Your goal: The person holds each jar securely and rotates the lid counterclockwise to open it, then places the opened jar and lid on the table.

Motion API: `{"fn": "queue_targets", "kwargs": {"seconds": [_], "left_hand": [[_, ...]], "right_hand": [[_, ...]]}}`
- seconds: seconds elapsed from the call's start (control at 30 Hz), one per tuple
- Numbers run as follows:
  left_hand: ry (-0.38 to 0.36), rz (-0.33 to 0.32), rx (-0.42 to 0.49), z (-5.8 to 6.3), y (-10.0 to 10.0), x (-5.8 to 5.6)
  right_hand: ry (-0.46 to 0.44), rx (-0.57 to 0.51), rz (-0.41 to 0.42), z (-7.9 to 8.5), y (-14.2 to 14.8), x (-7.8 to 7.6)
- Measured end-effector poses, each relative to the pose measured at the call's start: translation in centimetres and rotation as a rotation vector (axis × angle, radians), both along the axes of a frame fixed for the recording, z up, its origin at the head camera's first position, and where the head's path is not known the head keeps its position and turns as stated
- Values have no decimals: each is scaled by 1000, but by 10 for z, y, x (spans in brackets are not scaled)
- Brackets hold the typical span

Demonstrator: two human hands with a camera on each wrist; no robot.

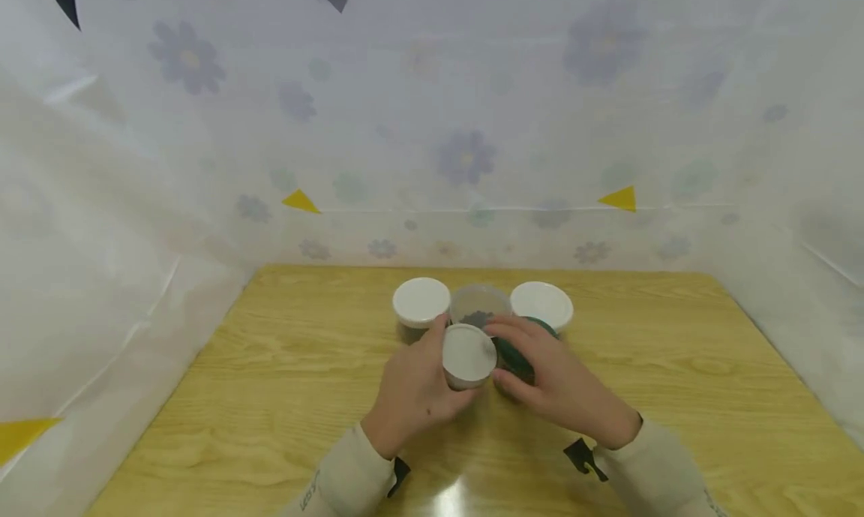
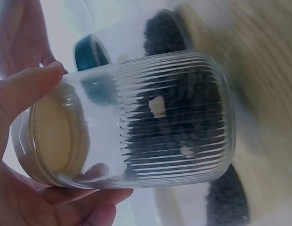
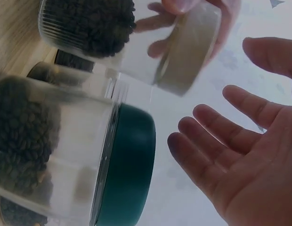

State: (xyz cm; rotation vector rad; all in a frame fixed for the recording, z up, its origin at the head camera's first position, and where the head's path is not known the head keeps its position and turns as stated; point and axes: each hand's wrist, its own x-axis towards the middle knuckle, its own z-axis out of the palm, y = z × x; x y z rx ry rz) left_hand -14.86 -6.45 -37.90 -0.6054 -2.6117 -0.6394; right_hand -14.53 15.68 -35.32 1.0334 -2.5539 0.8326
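Left hand (image 1: 420,386) around upright jar (image 2: 136,122), lid (image 1: 469,352) upward

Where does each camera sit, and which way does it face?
Head: worn on the head, facing forward and down at the table; both sleeves, left hand and right hand show.
Left wrist: on that wrist, facing the ribbed jar; both hands partly show.
Right wrist: on that wrist, facing the green-lidded jar; the right hand and part of the left show.
Shared: both wrist views show both jars.
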Motion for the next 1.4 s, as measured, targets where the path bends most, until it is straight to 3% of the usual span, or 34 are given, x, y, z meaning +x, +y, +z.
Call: {"fn": "queue_targets", "kwargs": {"seconds": [0.17,0.37,0.53,0.73,0.87,1.07,1.4], "left_hand": [[60,-29,-64,9,5,13],[81,-60,-98,17,6,23],[102,-53,-105,17,6,26],[105,-85,-61,12,7,28],[63,-123,1,6,7,29],[-72,-111,35,3,5,30],[-107,-139,59,9,7,29]], "right_hand": [[-18,0,49,1,-8,4],[-80,-10,108,3,-14,6],[-60,-27,77,0,-19,6],[-45,-142,61,-2,-15,8],[-84,-210,47,0,-8,9],[-227,-320,25,9,1,10],[-283,-343,58,14,5,13]]}}
